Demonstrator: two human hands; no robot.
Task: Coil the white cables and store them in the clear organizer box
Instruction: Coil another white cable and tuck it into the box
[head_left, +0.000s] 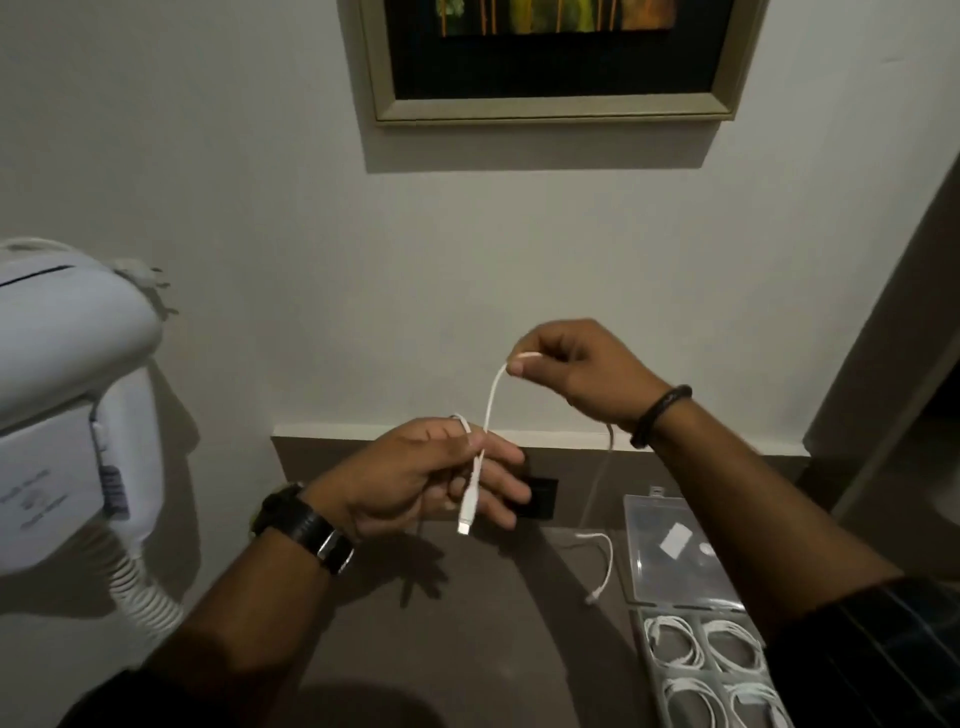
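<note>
both hands are raised above a dark brown counter (467, 623) in front of a pale wall. the left hand (415, 478) is half closed, fingers curled, and holds a white cable (491, 405) near its plug end: the cable passes over the index finger and the white plug (466, 519) hangs down past the fingertips, pointing at the counter. from the left hand the cable rises in a short arc to the right hand (576, 369), which is higher and a little to the right, closed in a pinch with thumb and forefinger gripping the cable. behind the right wrist the rest of the cable drops down to the counter, where it lies in a loose bend with its other end (592, 597) just beside the clear box (636, 551). the box sits at the right of the counter, partly under the right forearm, with its lid open and lying flat toward the wall; the compartments nearer the person each hold a coiled white cable (675, 647). the left wrist carries a black watch (306, 525), the right wrist a dark band (660, 413). a white wall-mounted hair dryer (67, 364) with a ribbed cord is at the left, and a framed picture (550, 57) hangs on the wall above.
</note>
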